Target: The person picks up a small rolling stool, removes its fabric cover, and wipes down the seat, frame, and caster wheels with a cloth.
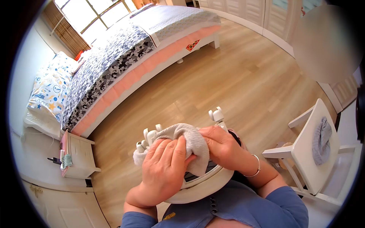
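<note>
A light grey knitted cloth is bunched up between my two hands. My left hand lies over its near left side, fingers bent and pressed into the fabric. On the other side my right hand pinches the cloth's right edge between thumb and fingers; a bangle is on that wrist. Beneath the hands is a white rounded object with dark slots and several casters on its far side. The cloth hides part of it, and the left thumb is partly hidden in the folds.
A bed with patterned covers stands at the upper left, a white nightstand below it. On a white chair at the right lies a grey cloth. White cabinets line the far wall.
</note>
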A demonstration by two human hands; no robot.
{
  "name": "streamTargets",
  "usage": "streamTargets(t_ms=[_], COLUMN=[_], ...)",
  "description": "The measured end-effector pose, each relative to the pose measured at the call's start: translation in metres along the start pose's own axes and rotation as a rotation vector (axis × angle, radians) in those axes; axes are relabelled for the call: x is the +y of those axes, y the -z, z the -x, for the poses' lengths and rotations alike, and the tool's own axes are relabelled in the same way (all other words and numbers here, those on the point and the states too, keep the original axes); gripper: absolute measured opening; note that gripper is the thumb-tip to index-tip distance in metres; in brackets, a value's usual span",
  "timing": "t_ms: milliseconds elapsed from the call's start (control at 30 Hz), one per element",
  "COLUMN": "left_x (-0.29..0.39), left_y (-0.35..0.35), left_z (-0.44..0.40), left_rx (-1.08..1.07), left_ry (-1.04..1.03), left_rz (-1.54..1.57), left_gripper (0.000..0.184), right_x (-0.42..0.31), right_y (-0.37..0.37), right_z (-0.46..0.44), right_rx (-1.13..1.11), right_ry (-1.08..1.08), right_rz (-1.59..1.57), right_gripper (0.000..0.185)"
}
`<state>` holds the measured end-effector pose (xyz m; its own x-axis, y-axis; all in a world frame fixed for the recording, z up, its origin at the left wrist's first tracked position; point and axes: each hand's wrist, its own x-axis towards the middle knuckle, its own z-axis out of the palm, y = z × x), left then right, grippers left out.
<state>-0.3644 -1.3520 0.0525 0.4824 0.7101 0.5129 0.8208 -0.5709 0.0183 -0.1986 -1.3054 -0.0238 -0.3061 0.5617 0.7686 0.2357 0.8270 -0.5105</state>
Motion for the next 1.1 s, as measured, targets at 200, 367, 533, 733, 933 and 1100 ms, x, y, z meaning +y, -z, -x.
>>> streamTargets(t_ms=[200, 367, 533, 733, 933, 1100], left_x=[-0.02, -0.021, -0.026, -0.051, -0.065, -0.06], left_y=[0.0, 0.004, 0.011, -0.008, -0.03, -0.027], left_z=[0.003, 0.003, -0.002, 0.011, 0.025, 0.013], left_rx=[-0.069, -0.116, -0.204, -0.105, -0.008, 0.047], left_ry=[0.103, 0.124, 0.049, 0.052, 0.119, 0.071], left_rz=[-0.022, -0.01, -0.012, 0.36, 0.347, 0.298], left_gripper=[0.038, 0.038, 0.036, 0.035, 0.032, 0.031], right_x=[0.049, 0.052, 0.041, 0.0, -0.011, -0.014], right_y=[0.009, 0.003, 0.009, 0.044, 0.004, -0.016], right_z=[0.02, 0.018, 0.016, -0.023, -0.031, -0.04], right_rx=[-0.037, -0.1, -0.068, -0.103, -0.137, -0.097], right_ry=[-0.061, -0.167, -0.051, 0.068, 0.041, 0.089], right_rz=[0.166, -0.049, 0.027, 0.325, 0.417, 0.443], right_gripper=[0.034, 0.022, 0.023, 0.028, 0.027, 0.022])
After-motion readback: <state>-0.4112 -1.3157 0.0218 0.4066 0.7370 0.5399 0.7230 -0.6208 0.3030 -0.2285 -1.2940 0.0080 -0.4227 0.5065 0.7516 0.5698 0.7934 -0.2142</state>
